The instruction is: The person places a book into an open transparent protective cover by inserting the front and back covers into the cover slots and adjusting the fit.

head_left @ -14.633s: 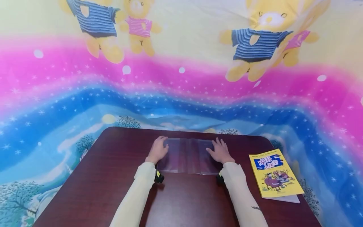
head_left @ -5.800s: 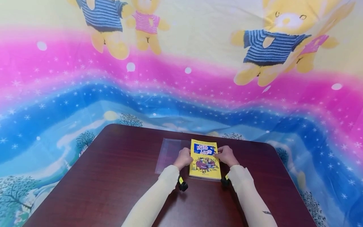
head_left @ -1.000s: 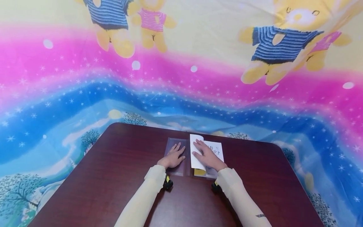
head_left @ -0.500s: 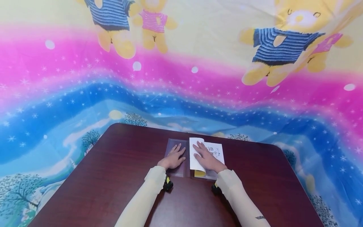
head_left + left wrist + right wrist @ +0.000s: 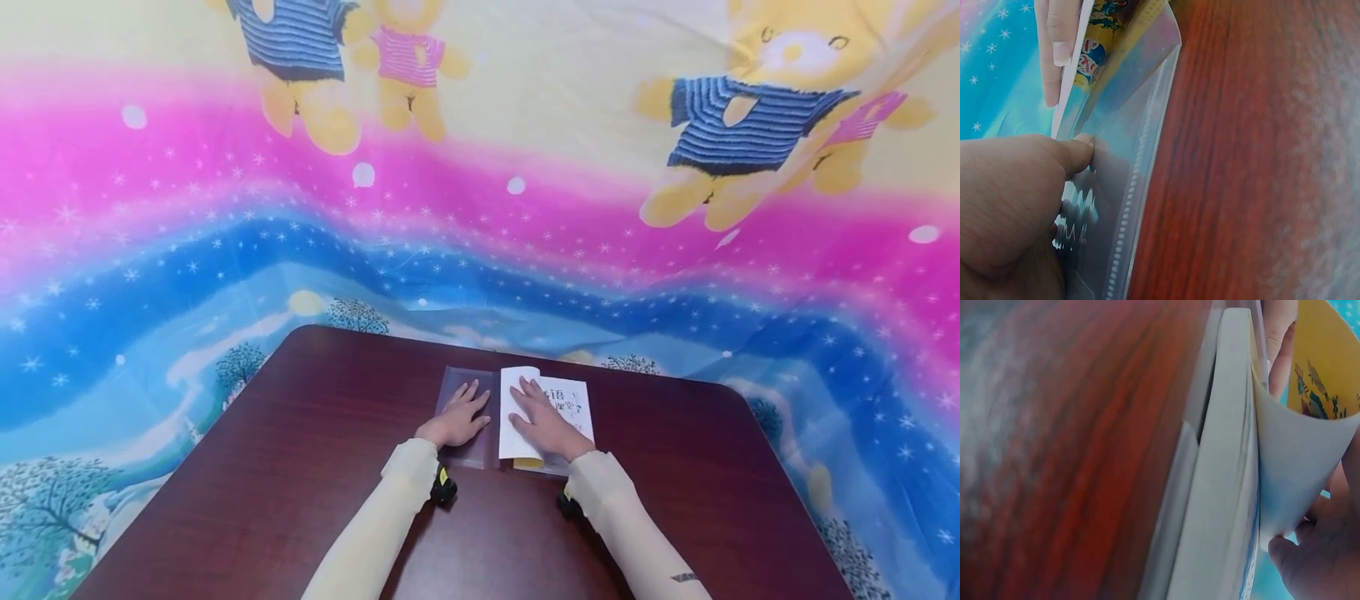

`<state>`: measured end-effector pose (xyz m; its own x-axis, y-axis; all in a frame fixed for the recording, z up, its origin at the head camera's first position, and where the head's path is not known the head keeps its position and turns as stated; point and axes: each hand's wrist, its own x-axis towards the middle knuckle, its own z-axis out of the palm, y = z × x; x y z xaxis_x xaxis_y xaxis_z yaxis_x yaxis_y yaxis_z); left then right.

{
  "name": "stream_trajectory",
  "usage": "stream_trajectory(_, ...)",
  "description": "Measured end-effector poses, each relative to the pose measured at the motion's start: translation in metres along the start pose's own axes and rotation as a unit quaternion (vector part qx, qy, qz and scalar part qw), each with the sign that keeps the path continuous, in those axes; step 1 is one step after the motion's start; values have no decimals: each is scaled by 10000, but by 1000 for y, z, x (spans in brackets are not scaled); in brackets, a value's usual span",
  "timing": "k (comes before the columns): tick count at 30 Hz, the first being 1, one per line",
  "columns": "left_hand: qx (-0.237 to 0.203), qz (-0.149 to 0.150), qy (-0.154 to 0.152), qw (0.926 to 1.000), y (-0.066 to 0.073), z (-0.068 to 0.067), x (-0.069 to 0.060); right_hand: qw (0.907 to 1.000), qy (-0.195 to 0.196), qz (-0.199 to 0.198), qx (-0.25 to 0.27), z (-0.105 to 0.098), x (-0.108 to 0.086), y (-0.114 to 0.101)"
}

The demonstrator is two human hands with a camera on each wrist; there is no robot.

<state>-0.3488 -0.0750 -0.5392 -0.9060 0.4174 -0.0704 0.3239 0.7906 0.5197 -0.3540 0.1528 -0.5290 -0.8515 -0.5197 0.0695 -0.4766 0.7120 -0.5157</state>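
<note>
A book (image 5: 567,408) lies with its front cover folded over to the left, the cover's white inside (image 5: 517,432) facing up. Under it is a clear plastic book cover (image 5: 476,455), spread out on the table. My left hand (image 5: 457,418) rests with spread fingers on the plastic's left half; in the left wrist view, its thumb (image 5: 1080,154) presses the clear sheet. My right hand (image 5: 549,419) lies with extended fingers on the folded-over cover. In the right wrist view, that cover bows up from the page block (image 5: 1216,469). The cover's yellow printed face (image 5: 1107,50) shows beside the plastic in the left wrist view.
The dark reddish-brown table (image 5: 315,500) extends around the hands. A patterned cloth (image 5: 465,217) with bears and snowflakes hangs behind its far edge. Black wrist cameras (image 5: 443,486) sit under both wrists.
Earlier the book lay closed at the table's right, then between both hands on the plastic; now its front cover is turned leftward. Over the last second, cover and right hand slid slightly nearer.
</note>
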Motion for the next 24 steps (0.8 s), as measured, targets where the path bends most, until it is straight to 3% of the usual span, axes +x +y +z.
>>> stream_trajectory(24, 107, 94, 22, 9999, 0, -1, 0, 9981, -79, 208, -573, 9, 9, -15)
